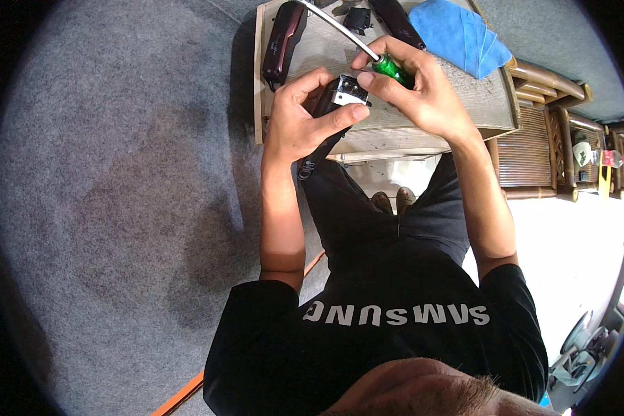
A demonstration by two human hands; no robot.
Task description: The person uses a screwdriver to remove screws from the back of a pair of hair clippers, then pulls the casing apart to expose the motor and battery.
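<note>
My left hand [299, 125] is wrapped round a dark hair clipper [331, 143], which it holds above the near edge of the wooden table [388, 132]. The clipper's head points up and away from me, and its metal and white blade end shows beside my left thumb. In my right hand [431, 93] is a screwdriver [392, 69] with a green handle, its long shaft pointing to the far left, away from the clipper. My right thumb and fingertips are close to the blade end; whether they touch it I cannot tell.
Farther back on the table lie a dark red clipper [284, 43], another dark clipper [398, 22], a small black part [358, 19] and a folded blue cloth [457, 35]. Bamboo furniture [527, 149] stands to the right. A grey wall or carpet-like surface [132, 173] fills the left.
</note>
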